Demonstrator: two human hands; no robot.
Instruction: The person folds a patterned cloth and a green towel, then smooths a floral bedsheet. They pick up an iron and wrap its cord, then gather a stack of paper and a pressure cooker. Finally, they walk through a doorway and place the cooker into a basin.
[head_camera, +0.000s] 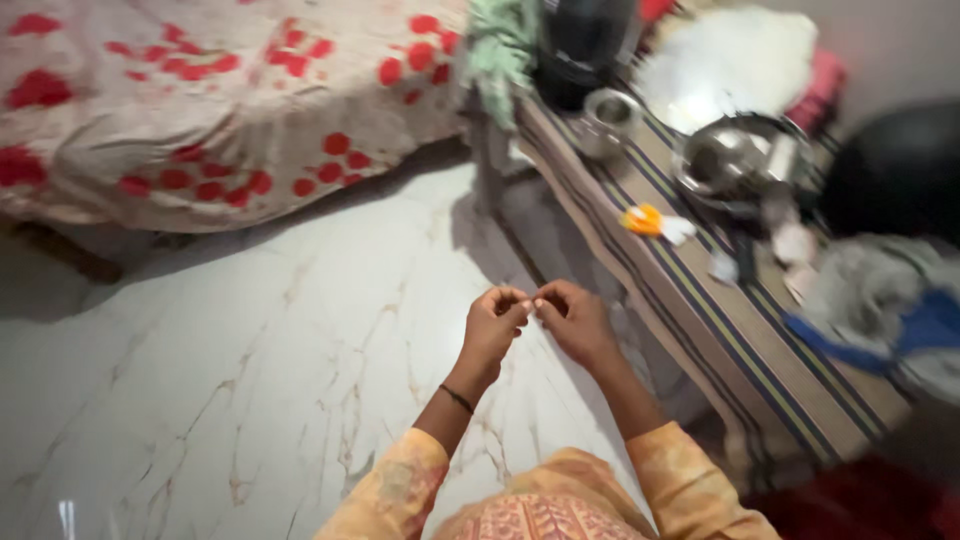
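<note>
Pinching something too small to make out, left hand and right hand meet fingertip to fingertip over the floor — likely light, fine, easily dropped.

a home bedroom: flowered bedspread, marble floor, steel pots on a striped mat

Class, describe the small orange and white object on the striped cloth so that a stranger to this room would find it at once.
Start at the long striped cloth along the right of the marble floor. Halfway along it, nearer than the shiny steel pot, lies the small orange and white object. It is the only bright orange thing there; its neighbours are dull grey or white scraps.
</note>
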